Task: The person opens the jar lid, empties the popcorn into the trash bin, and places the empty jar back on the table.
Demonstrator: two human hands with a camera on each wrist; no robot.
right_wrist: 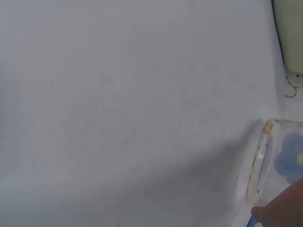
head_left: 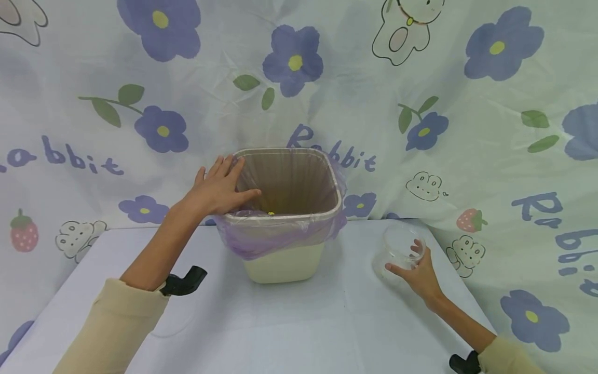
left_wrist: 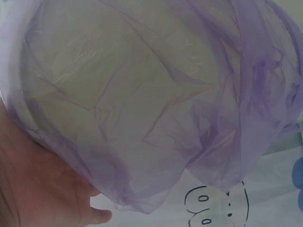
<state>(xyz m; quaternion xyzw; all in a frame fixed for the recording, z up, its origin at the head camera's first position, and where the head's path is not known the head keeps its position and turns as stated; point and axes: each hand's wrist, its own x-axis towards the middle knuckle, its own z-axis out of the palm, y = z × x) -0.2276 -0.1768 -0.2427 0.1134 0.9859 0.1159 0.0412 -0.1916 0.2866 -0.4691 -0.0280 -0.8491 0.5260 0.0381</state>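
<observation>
A cream trash bin stands on the table, lined with a translucent purple garbage bag folded over its rim. My left hand rests on the bin's left rim, fingers spread and thumb reaching over the opening. In the left wrist view the bag fills most of the picture beside the palm. To the right of the bin, my right hand grips a clear plastic container by its side. Brownish residue marks the container's edge in the right wrist view. What the container holds cannot be made out.
Something small and yellow shows inside the bin, mostly hidden by the front rim. A white cloth covers the table. Behind and at the right hangs a curtain printed with blue flowers and rabbits.
</observation>
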